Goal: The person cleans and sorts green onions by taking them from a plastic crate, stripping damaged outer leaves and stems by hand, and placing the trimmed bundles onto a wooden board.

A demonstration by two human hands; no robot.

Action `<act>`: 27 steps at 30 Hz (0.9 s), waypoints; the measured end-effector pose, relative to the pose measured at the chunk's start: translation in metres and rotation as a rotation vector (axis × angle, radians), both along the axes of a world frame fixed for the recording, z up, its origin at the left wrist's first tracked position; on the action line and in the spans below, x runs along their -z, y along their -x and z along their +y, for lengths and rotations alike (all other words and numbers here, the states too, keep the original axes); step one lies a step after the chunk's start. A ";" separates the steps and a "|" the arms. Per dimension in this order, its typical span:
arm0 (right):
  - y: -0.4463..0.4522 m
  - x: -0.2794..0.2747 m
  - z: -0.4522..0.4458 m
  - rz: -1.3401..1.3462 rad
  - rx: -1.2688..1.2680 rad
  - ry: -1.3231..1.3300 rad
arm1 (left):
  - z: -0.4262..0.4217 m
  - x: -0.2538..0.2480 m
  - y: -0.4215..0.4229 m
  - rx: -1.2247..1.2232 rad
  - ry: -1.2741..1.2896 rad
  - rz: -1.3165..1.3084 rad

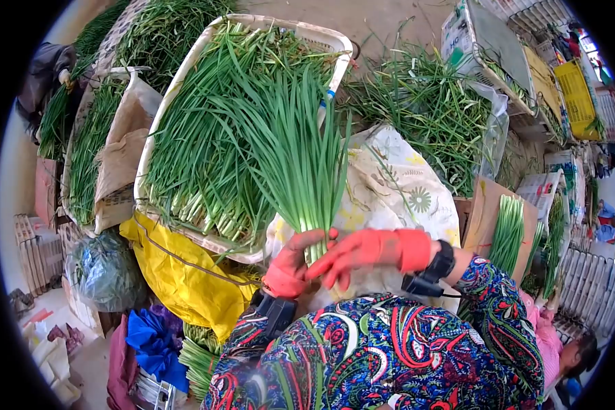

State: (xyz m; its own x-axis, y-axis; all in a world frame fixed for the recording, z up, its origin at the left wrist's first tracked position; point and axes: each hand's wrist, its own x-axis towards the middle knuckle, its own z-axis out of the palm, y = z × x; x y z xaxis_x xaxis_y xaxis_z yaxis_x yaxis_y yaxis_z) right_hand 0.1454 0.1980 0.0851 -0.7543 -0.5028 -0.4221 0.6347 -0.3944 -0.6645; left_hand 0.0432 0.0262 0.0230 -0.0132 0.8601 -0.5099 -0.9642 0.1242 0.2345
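My left hand (293, 262), in a red glove, is wrapped round the pale lower stems of a bunch of long green leafy stalks (306, 160). The leaves fan upward over a white crate (158, 123) full of similar stalks. Beside the stem ends is my right hand (362, 254), also gloved in red, its fingers partly spread and slightly blurred. Whether they touch the stems is hard to tell. Beneath both hands lies a pale patterned cloth (424, 198).
Loose greens (417, 102) are heaped at the upper right. A yellow sheet (184, 273) hangs below the crate. A bundle (508, 232) lies on a board at the right. One person (41, 89) is at the far left, another (543, 342) at the lower right.
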 end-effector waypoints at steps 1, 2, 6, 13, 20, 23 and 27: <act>-0.002 0.013 0.013 -0.164 -0.010 0.109 | 0.002 0.006 0.013 0.108 0.100 -0.255; -0.014 0.039 0.029 -0.035 0.036 -0.088 | 0.009 -0.009 0.010 0.100 0.255 -0.112; -0.025 0.064 0.127 -0.046 -0.348 -2.148 | 0.007 -0.027 0.015 0.090 0.089 0.058; 0.025 -0.068 0.121 0.796 0.422 -1.536 | 0.000 -0.020 0.025 0.334 0.116 0.125; 0.058 0.005 0.134 0.454 0.230 -2.000 | -0.019 -0.020 0.016 0.391 0.048 0.282; 0.058 0.014 0.134 0.433 0.092 -1.841 | -0.024 -0.025 0.019 0.466 0.010 0.340; 0.043 0.023 0.145 0.441 0.009 -1.433 | -0.036 -0.018 0.023 0.508 0.013 0.405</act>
